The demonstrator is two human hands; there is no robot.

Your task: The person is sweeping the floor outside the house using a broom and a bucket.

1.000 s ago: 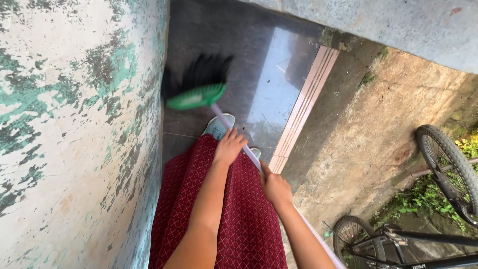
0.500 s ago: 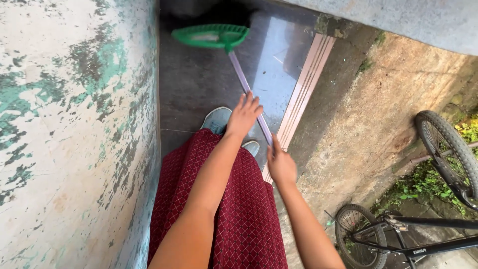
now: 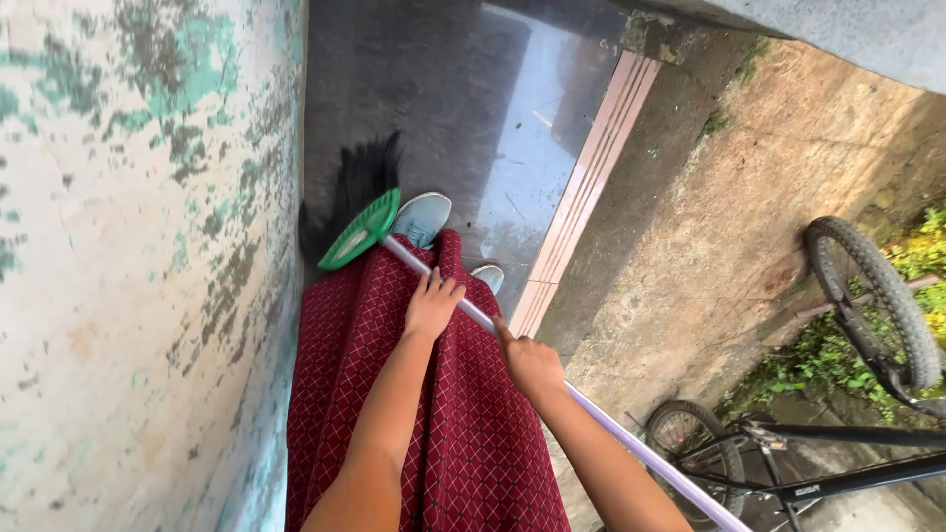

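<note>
- A peeling, green-stained wall [image 3: 128,266] is closing off the whole left side, leaving only a narrow strip of dark wet floor [image 3: 434,108] between it and the pink step edge [image 3: 591,187]
- Beyond that step the ground is dropping to rough concrete [image 3: 729,227], and a black bicycle [image 3: 838,433] is standing on the right, well apart from the broom
- The left hand [image 3: 432,305] is wrapping over the pale violet broom handle [image 3: 448,289] from above, fingers curled around it, just above the red patterned skirt [image 3: 434,414]
- The right hand [image 3: 530,363] is gripping the same handle further up, clenched, with the forefinger lying out along the shaft
- Both forearms are reaching down and forward, the left nearly straight, the right angling in from the lower right
- The broom is slanting from lower right to upper left; its green head [image 3: 360,232] with black bristles [image 3: 360,182] is sitting on the floor just beside the wall, close to a light blue shoe [image 3: 424,217]
</note>
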